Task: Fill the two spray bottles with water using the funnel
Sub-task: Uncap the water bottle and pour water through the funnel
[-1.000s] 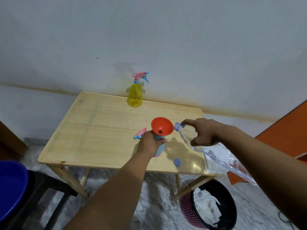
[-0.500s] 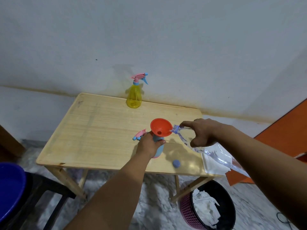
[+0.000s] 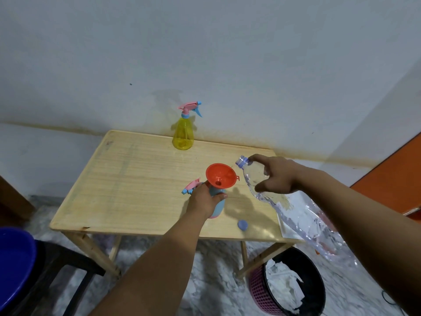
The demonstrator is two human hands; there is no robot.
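Tabletop (image 3: 127, 179): orange funnel (image 3: 219, 175) atop blue bottle (image 3: 218, 207)

The left hand (image 3: 203, 200) covered much of the blue spray bottle (image 3: 218, 207). The blue basin (image 3: 13, 267) was cut off at the left edge.

Pale matt wooden table (image 3: 127, 179), glossy orange plastic funnel (image 3: 224, 173), clear crinkled plastic water bottle (image 3: 296, 215).

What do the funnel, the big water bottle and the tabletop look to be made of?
Funnel: opaque orange plastic, smooth and slightly glossy, with a moulded hanging tab. Water bottle: thin clear plastic, ribbed, with the table showing through it. Tabletop: pale wood, or possibly a wood-look laminate, with straight grain lines, a raised edge and a soft sheen.
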